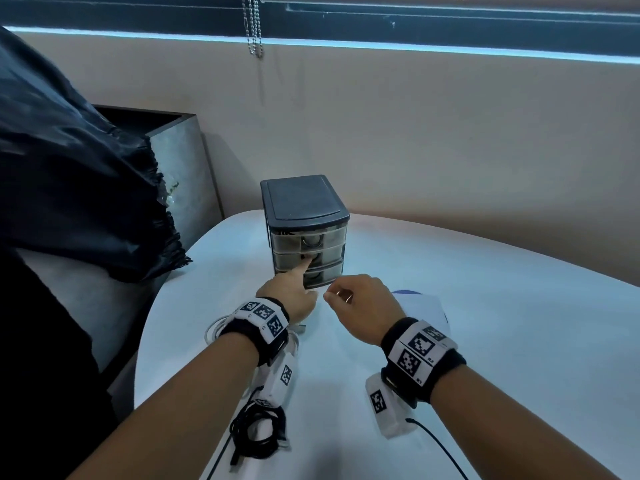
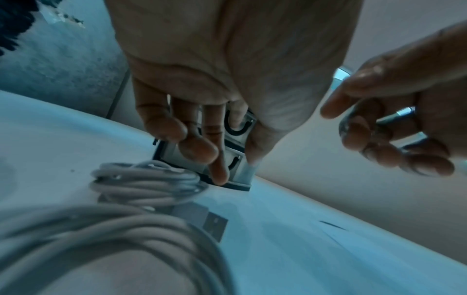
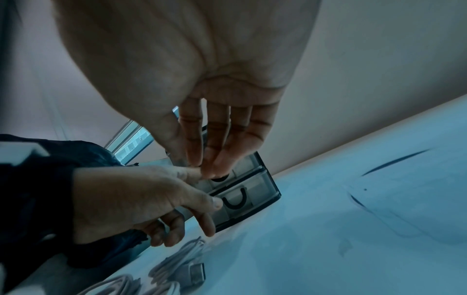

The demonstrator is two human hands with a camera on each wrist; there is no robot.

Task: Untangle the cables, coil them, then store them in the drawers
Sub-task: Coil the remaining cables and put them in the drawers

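A small three-drawer organizer (image 1: 304, 216) with a black top stands on the white table (image 1: 485, 341), all its drawers pushed in. My left hand (image 1: 291, 296) reaches to its front; the straight index finger touches the middle drawer's handle (image 1: 311, 259), and the other fingers are curled. My right hand (image 1: 360, 303) hovers just right of it, loosely curled and holding nothing. In the right wrist view its fingers (image 3: 215, 151) point at the organizer (image 3: 252, 191). A coiled white cable (image 1: 216, 329) lies under my left wrist, with its USB plug (image 2: 215, 227) showing. A coiled black cable (image 1: 258, 434) lies near the front edge.
A black plastic bag (image 1: 69, 185) and a grey box (image 1: 180, 168) crowd the left side. A white and blue sheet (image 1: 426, 306) lies right of my right hand. A thin black lead (image 1: 440, 445) trails from the right wrist camera. A beige wall is close behind the table.
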